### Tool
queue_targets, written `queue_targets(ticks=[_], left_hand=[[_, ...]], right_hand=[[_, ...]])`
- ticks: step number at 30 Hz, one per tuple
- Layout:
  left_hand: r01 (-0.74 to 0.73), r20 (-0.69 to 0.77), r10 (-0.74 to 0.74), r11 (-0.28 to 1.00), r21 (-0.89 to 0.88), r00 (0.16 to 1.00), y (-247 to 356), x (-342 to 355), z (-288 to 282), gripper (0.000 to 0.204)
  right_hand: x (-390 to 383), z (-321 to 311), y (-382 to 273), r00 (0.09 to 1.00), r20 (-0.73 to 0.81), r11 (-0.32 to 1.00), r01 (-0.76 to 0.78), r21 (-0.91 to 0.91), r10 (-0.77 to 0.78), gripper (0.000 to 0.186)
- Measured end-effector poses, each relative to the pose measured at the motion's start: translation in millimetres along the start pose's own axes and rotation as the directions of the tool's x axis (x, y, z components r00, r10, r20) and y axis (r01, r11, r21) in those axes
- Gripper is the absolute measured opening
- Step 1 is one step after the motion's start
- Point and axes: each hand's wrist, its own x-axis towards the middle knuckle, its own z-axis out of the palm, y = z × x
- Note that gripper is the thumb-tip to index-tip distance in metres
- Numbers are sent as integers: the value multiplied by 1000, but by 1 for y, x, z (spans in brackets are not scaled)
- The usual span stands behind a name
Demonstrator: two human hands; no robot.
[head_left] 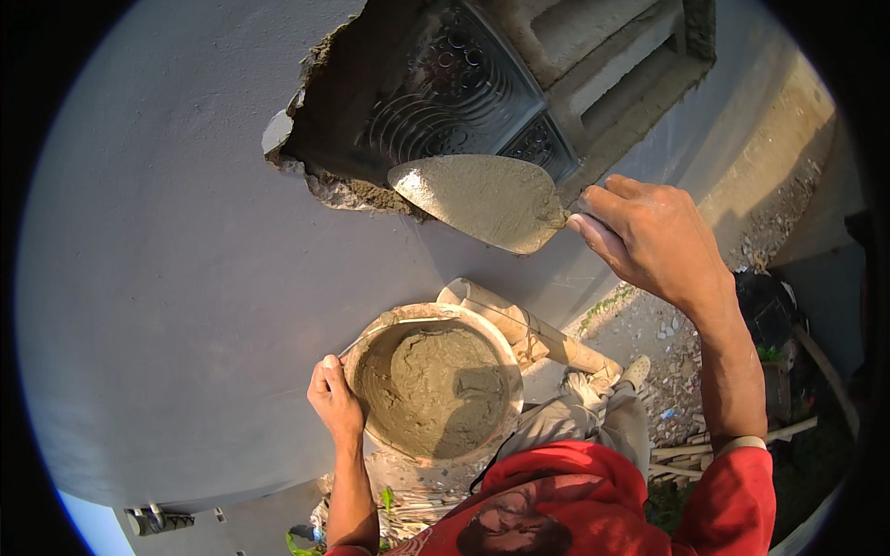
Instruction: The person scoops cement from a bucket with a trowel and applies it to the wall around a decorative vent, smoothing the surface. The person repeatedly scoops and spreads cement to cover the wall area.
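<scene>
My right hand (647, 236) grips the handle of a mortar-smeared trowel (482, 199). The trowel's tip rests at the ragged lower edge of a broken opening (389, 120) in a grey plastered wall (176, 241). Inside the opening sits patterned glass block (454, 88). My left hand (332, 398) holds the rim of a round bucket (371, 343) full of wet grey mortar (434, 389), kept close against the wall at my waist.
A beige pipe (519, 324) lies along the wall base behind the bucket. Gravel and rubble (667, 343) cover the ground at right, with sticks (686, 454) and dark bags (769, 315). My red shirt (575, 500) fills the lower edge.
</scene>
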Motion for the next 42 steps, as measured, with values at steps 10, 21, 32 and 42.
queue_targets(ticks=[10, 21, 32, 42], left_hand=[[-8, -9, 8, 998, 56, 1000, -2, 0, -1, 41], [3, -26, -2, 1000, 20, 1000, -7, 1, -1, 42], [-11, -18, 12, 997, 70, 1000, 2, 0, -1, 42], [-18, -22, 19, 997, 69, 1000, -1, 1, 0, 41]], right_hand=[[-5, -15, 15, 985, 174, 951, -43, 307, -11, 32], [-12, -35, 12, 974, 199, 994, -101, -43, 107, 31], [26, 50, 23, 972, 167, 752, 15, 658, -166, 45], [-12, 77, 46, 914, 404, 672, -279, 686, -33, 43]])
